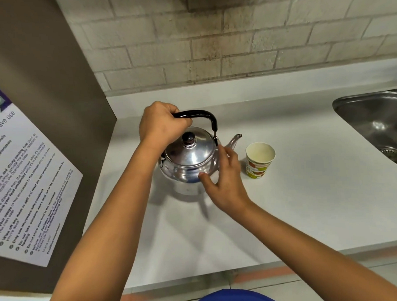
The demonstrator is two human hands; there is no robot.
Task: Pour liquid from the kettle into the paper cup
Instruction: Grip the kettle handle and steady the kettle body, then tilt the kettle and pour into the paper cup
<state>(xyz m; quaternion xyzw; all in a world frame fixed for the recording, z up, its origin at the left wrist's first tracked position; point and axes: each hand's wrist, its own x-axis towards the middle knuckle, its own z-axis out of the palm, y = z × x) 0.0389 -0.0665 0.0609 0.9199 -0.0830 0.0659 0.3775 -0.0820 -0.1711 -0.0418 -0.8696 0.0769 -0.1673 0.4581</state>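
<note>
A shiny metal kettle [189,160] with a black lid knob and a black arched handle stands upright on the white counter [308,191], spout pointing right. My left hand [161,124] is closed around the left end of the handle. My right hand [224,183] rests with spread fingers against the kettle's right side, below the spout. A paper cup [259,160] with a green and red print stands upright just right of the spout. Its mouth is open and no liquid shows inside.
A steel sink [374,124] is set into the counter at the right. A brown panel with a printed microwave notice [23,180] rises on the left. A tiled wall [234,46] backs the counter. The counter's front edge runs below my arms.
</note>
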